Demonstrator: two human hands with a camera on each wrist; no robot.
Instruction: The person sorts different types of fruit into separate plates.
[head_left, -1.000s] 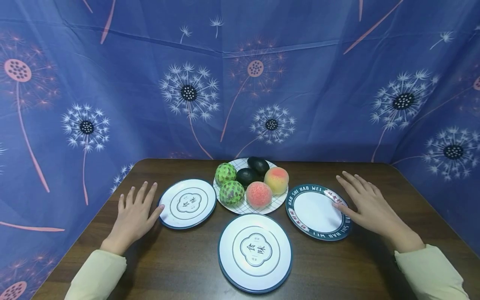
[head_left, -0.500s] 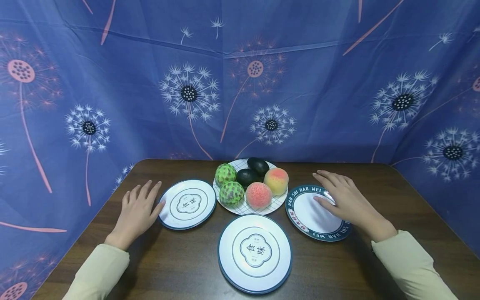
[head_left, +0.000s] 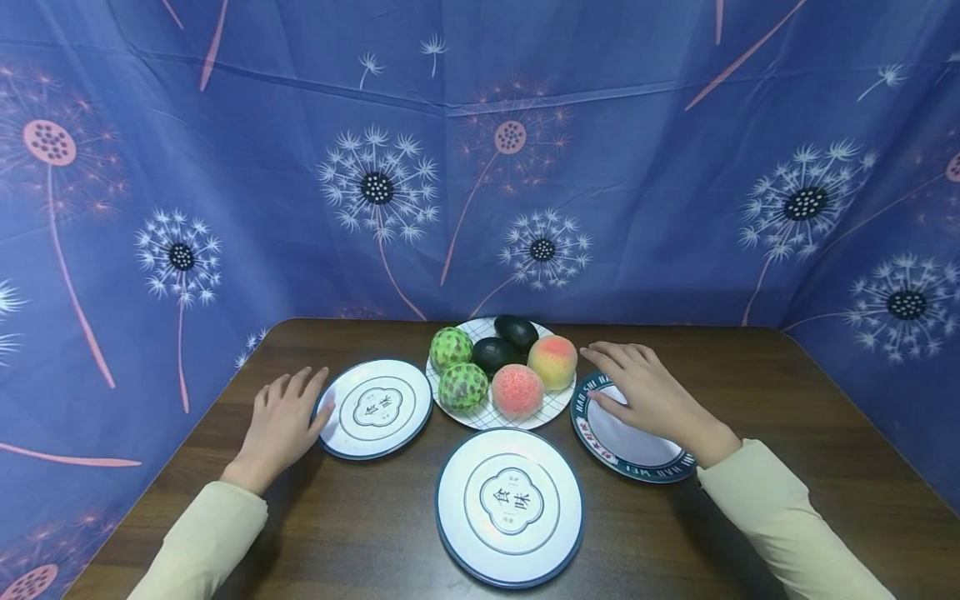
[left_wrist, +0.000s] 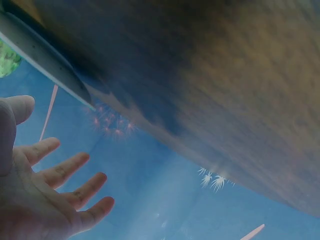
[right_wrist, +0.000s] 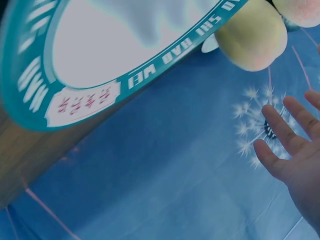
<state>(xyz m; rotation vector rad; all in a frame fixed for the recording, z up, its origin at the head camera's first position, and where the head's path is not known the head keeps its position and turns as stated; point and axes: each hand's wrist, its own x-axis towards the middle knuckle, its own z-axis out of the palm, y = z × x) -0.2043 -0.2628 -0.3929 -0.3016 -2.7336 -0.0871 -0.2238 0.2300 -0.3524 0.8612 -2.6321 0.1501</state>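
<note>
My left hand (head_left: 283,423), fingers spread and holding nothing, hovers at the left edge of a white plate with a blue rim (head_left: 411,410). Above the green-rimmed plate (head_left: 600,442) is my right hand (head_left: 651,398), also holding nothing, its fingertips near the yellow-red peach (head_left: 552,362). That peach shares a white grid-patterned plate (head_left: 480,421) with a pink peach (head_left: 517,390), two dark avocados (head_left: 494,355) and two green, dark-spotted round fruits (head_left: 462,387). In the right wrist view, the right hand (right_wrist: 295,150) shows with fingers extended. The left wrist view shows the left hand (left_wrist: 55,195) likewise.
Another white plate with a blue rim (head_left: 510,562) stands at the front middle of the brown wooden table (head_left: 360,525). A blue cloth with dandelion prints (head_left: 637,167) hangs behind the table and along its sides.
My right hand has moved left across the green-rimmed plate toward the peaches. My left hand has shifted slightly to the right. The plates and fruits have stayed put.
</note>
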